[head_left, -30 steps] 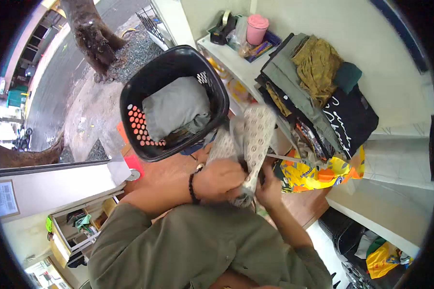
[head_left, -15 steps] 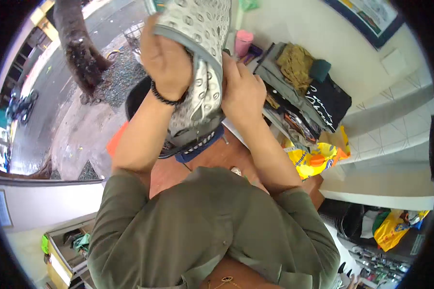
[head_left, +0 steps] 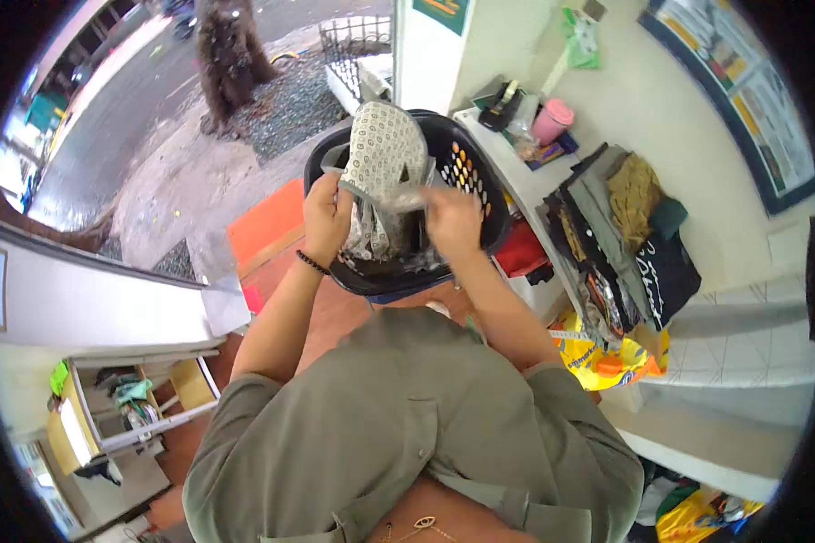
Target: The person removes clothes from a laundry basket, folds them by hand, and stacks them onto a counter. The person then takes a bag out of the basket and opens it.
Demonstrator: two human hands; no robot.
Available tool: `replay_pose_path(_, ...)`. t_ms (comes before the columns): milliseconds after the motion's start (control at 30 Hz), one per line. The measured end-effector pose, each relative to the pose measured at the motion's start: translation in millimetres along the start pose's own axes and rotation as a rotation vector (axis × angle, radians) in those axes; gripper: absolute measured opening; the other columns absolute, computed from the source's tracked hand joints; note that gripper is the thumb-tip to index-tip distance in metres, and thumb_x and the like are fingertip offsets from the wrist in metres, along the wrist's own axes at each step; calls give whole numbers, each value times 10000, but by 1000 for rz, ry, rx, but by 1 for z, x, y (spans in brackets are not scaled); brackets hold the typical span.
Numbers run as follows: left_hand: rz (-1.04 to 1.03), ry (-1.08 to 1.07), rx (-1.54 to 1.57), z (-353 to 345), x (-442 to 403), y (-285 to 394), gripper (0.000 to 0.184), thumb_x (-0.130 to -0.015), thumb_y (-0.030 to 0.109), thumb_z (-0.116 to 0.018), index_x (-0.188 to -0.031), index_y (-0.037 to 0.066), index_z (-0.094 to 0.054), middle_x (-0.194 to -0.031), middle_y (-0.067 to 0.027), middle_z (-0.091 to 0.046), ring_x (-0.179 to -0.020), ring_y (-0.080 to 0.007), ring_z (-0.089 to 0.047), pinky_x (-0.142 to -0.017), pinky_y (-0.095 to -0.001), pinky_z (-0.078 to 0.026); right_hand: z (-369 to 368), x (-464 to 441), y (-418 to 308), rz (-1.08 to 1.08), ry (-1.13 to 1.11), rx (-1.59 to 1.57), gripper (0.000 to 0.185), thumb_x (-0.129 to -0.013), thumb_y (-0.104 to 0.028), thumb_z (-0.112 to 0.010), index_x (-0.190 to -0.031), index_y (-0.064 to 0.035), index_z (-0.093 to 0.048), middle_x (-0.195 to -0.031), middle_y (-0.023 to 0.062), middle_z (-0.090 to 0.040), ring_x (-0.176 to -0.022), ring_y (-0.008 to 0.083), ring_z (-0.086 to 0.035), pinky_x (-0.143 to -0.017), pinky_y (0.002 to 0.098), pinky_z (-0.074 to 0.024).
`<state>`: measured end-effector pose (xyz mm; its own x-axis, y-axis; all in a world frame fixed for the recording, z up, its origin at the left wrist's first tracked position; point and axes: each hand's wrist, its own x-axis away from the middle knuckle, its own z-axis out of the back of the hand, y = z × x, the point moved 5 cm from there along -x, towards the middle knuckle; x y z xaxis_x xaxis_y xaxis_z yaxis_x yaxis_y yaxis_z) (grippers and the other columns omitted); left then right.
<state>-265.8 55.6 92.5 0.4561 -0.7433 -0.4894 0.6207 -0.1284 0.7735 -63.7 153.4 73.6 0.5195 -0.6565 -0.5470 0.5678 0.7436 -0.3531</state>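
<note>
A whitish cloth [head_left: 385,145] with small dark oval prints and a grey border hangs between my hands, over a black plastic basket [head_left: 371,282] with holes in its side. My left hand [head_left: 328,217] is closed on the grey border at the cloth's left. On the other side my right hand [head_left: 455,222], somewhat blurred, pinches the border. Part of the cloth hangs down into the basket, where more fabric shows dimly. A dark bracelet circles my left wrist.
A shelf [head_left: 552,244] on the right bears a pink tumbler [head_left: 552,120] and a stack of folded clothes [head_left: 607,244]. Below the stack is a yellow bag [head_left: 607,353]. An open drawer unit [head_left: 145,398] stands lower left. An orange panel [head_left: 267,226] lies beside the basket.
The patterned cloth has come down from high in front of me to just above the basket. My hands have lowered and moved apart along its border. The view has shifted, showing more of the basket.
</note>
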Motion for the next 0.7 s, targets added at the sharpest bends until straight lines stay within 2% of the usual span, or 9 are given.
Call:
replay_pose_path(167,139,-3,-60,4,-14,-14,182,-895,184,-623,-976,21,-624,-826,-161,-626,-695,-333,-590,-643,-365,-474,70,-86,-23,-7,213,-158,214,-860,26,-563,-982,-102,-684,-948,124,-642,-918,339,-631,-797,411,-512)
replay_pose_path(300,134,131,74,-8,-31,30,341,-921,307,-620,-1138,48,-576,-868,-172,-649,-787,-247,-668,-702,-347,-514,109,-158,-87,479,200,-597,276,-840,29,-628,-1100,-46,-680,-1015,103,-677,-948,307,-646,-836,377,-512)
replay_pose_path(333,240,38,10,-22,-36,-15,430,-950,373,-580,-1215,38,-533,-925,-170,-670,-842,-223,-691,-725,-348,-547,102,-160,-106,492,200,-737,276,-830,35,-618,-1087,-45,-678,-1027,97,-679,-965,310,-643,-854,398,-507)
replay_pose_path(400,540,-41,373,-23,-46,-33,447,-963,405,-548,-1204,29,-540,-946,-162,-675,-822,-239,-694,-692,-362,-565,85,-149,-120,652,168,-759,241,-811,17,-610,-1032,-51,-678,-1019,82,-679,-977,304,-634,-865,426,-498)
replay_pose_path(433,676,-76,563,-24,-49,-40,458,-969,420,-532,-1199,24,-543,-957,-158,-677,-812,-247,-696,-675,-369,-574,64,-131,-113,798,141,-637,206,-801,-8,-612,-989,-59,-680,-1000,72,-677,-973,294,-629,-858,431,-493)
replay_pose_path(467,551,23,737,-32,-46,-65,463,-985,422,-493,-1189,10,-538,-956,-147,-668,-745,-259,-682,-615,-385,-585,43,-109,-107,938,119,-512,173,-792,-32,-613,-947,-67,-681,-981,63,-675,-969,284,-624,-851,437,-488)
replay_pose_path(533,776,49,686,-30,-38,-61,442,-988,409,-494,-1153,5,-567,-964,-142,-660,-746,-224,-659,-616,-366,-567,14,-41,-107,1262,-135,-295,104,-766,-151,-598,-837,-107,-660,-895,37,-649,-902,247,-603,-797,401,-469)
replay_pose_path(567,886,61,661,-30,-36,-60,434,-990,402,-494,-1135,3,-581,-967,-140,-656,-747,-207,-648,-616,-357,-558,-13,-11,-100,1352,-271,-170,136,-751,-231,-583,-777,-114,-649,-824,11,-614,-855,219,-578,-766,355,-440)
replay_pose_path(700,928,121,747,-34,-28,-58,462,-993,419,-464,-1201,14,-545,-946,-142,-644,-723,-244,-653,-603,-393,-566,-84,35,-77,1479,-394,594,170,-776,-182,-568,-816,-88,-705,-896,40,-667,-905,236,-577,-861,380,-411)
